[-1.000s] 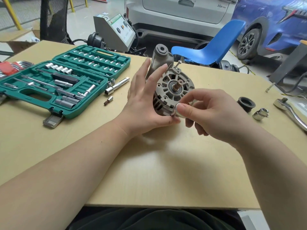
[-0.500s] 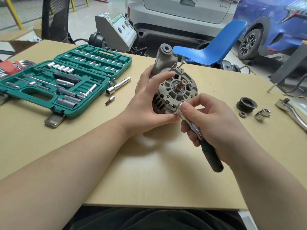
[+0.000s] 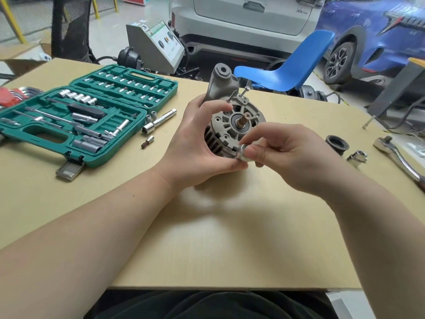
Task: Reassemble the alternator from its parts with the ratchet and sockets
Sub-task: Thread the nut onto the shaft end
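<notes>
The grey cast-metal alternator [image 3: 232, 125] stands on edge on the pale wooden surface [image 3: 207, 226], its shaft end facing the camera. The left hand [image 3: 197, 146] wraps its near left side, fingers curled over the housing, steadying it. The right hand [image 3: 285, 155] pinches the round chrome ratchet head [image 3: 243, 153] at the alternator's lower front rim; whatever it is seated on there is hidden. To do this well, I judge the head should stay square to the fastener, pressed in firmly, while the left hand resists twisting. The black ribbed pulley [image 3: 337, 143] lies right of the alternator, still unfitted.
</notes>
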